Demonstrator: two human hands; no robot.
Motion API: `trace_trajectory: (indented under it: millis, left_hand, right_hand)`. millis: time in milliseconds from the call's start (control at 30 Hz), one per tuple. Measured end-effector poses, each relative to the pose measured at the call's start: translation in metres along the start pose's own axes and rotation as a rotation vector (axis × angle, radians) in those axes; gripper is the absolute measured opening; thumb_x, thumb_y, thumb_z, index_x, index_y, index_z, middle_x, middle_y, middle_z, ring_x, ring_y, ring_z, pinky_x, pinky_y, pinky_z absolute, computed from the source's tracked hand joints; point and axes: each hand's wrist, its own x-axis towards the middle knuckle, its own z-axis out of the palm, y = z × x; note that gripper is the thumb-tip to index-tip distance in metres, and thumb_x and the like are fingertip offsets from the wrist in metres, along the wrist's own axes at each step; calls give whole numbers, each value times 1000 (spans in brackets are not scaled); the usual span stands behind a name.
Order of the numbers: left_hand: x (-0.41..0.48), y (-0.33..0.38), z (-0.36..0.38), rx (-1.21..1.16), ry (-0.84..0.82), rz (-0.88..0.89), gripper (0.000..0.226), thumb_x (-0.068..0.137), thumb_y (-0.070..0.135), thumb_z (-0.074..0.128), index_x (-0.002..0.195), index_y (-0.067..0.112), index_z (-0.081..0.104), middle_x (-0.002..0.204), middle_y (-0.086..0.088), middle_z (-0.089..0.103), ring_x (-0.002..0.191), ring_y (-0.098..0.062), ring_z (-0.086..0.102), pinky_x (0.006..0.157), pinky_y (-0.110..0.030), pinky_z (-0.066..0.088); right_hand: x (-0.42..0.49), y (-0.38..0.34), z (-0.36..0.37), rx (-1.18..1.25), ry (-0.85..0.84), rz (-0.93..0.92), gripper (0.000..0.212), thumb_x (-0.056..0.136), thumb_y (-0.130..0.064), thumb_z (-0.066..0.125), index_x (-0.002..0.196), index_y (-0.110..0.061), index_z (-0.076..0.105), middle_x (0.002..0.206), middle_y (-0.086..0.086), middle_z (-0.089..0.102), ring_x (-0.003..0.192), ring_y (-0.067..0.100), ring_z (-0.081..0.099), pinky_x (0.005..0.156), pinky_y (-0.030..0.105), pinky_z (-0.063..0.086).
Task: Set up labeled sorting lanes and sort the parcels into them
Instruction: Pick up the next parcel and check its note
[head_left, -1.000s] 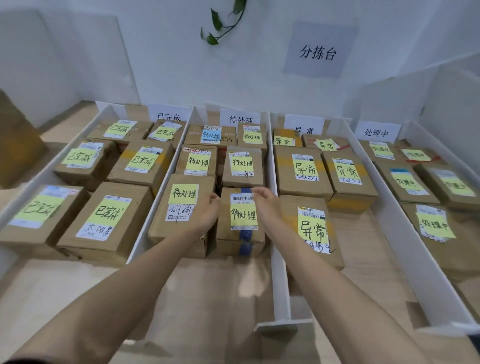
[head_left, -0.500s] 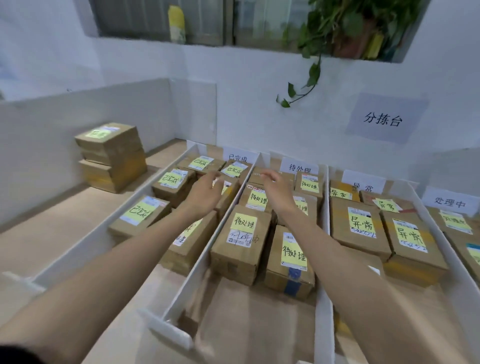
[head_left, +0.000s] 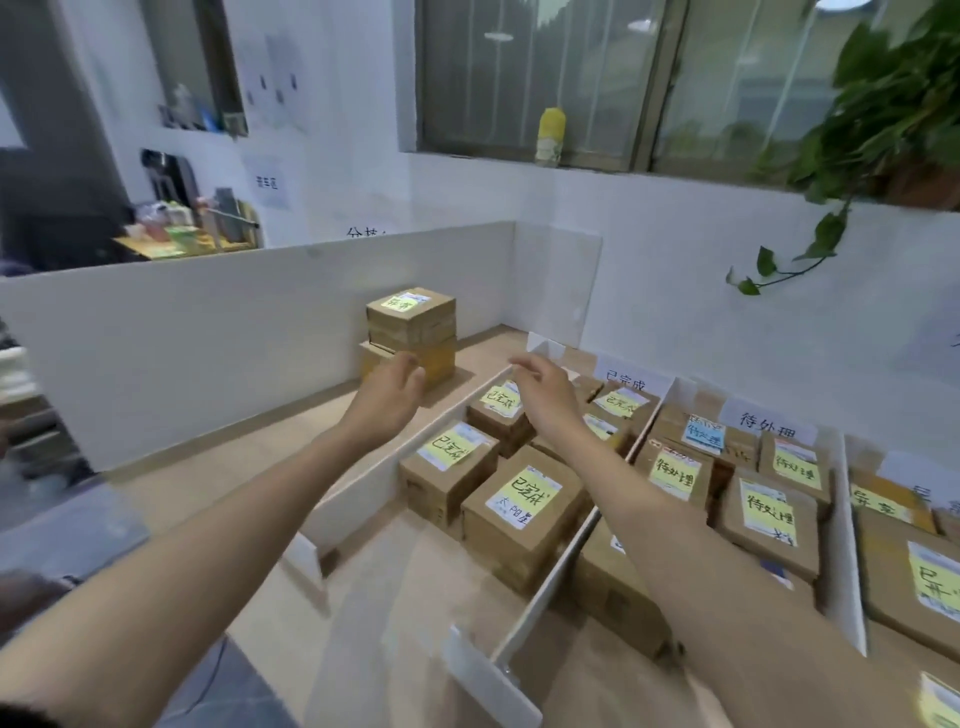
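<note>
While both hands are hanging empty in the air, the unsorted stack (head_left: 410, 338) is sitting on the surface (head_left: 249, 467), left of the first lane (head_left: 415, 587) and outside its divider (head_left: 363, 488). It's two boxes, one on the other.

Left hand (head_left: 387, 397) is hovering right in front of the lower box, fingers loose and slightly spread. Can't tell if it's touching. Right hand (head_left: 545, 402) is hovering over the first lane, fingers relaxed, gripping nothing, apart from the stack.

Top box (head_left: 410, 317) is carrying a yellow note (head_left: 399, 303). It's too blurred to read for sure, so I'm checking it before picking a lane.

Handling guess: taped cardboard, stiff walls, probably light enough for two hands. I'm planning on palms flat on opposite side faces, low on the top box only, lifting straight up so the lower one isn't dragging. Tape bands are looking slick, so I'm squeezing on bare cardboard. I'm keeping fingers off the note, since it's likely peeling off easily.
</note>
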Motion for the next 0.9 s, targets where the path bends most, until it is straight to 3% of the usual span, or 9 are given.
trace_trajectory:
  millis: [167, 467, 633, 800, 900]
  left_hand:
    - [2, -53, -65, 57, 56, -11, 36, 100, 22, 35, 131, 9, 48, 134, -13, 51, 125, -29, 44, 97, -32, 33]
    - [1, -151, -165, 111, 127, -34, 39, 101, 22, 37, 134, 5, 45, 139, -15, 47, 129, -27, 42, 106, -33, 30]
    - [-11, -195, -207, 118, 152, -54, 39, 101, 23, 36, 135, 6, 44, 139, -13, 47, 129, -26, 42, 106, -34, 31]
    - [-14, -231, -241, 117, 192, -97, 39, 101, 24, 37, 135, 7, 44, 139, -13, 47, 129, -26, 41, 105, -36, 31]
    - [-12, -249, -252, 114, 208, -112, 39, 101, 23, 37, 135, 6, 44, 139, -13, 47, 129, -26, 42, 104, -34, 31]
  right_hand:
    - [6, -41, 72, -36, -72, -59, 31, 99, -20, 41, 125, -16, 58, 125, -1, 57, 112, 13, 50, 87, 24, 37]
    - [10, -100, 195, -55, -107, -119, 31, 97, -19, 44, 123, -14, 61, 123, 3, 60, 113, 18, 53, 97, 36, 45]
    - [9, -119, 260, -67, -179, -139, 32, 96, -18, 45, 123, -13, 60, 126, 4, 60, 119, 19, 53, 97, 30, 39]
    - [11, -142, 308, -47, -230, -170, 31, 97, -15, 45, 123, -8, 59, 126, 7, 60, 117, 18, 52, 86, 22, 36]
    - [21, -150, 333, -51, -241, -168, 31, 97, -16, 45, 123, -9, 60, 125, 7, 60, 118, 20, 53, 92, 26, 39]
